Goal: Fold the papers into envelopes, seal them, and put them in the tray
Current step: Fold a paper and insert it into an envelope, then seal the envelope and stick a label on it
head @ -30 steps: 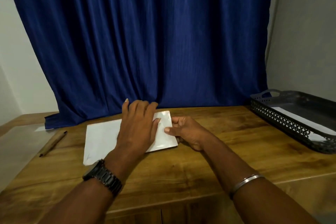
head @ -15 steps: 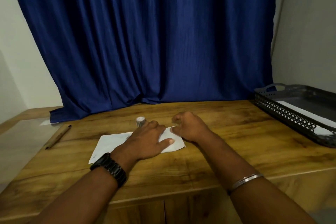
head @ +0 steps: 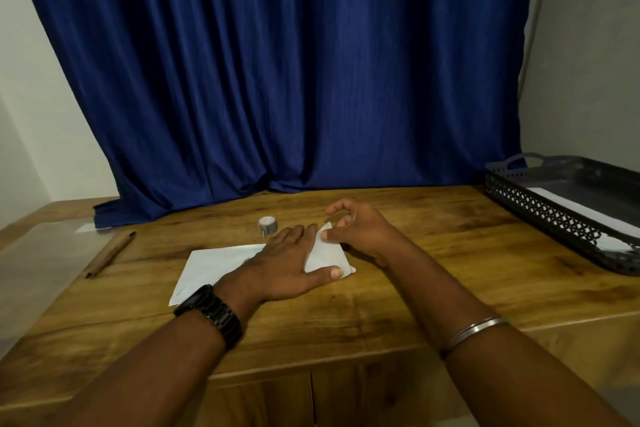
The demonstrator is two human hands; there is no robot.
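I see left hand (head: 280,267) flat, pinning paper (head: 214,267); right hand (head: 360,236) pinches its folded right end. Risk: left palm slips, crease skews, envelope won't seal.

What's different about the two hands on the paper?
The left hand lies flat, pressing the paper down; the right hand curls and pinches its raised flap. The left wrist wears a black watch; the right wears a silver bangle. Both touch the same white paper.
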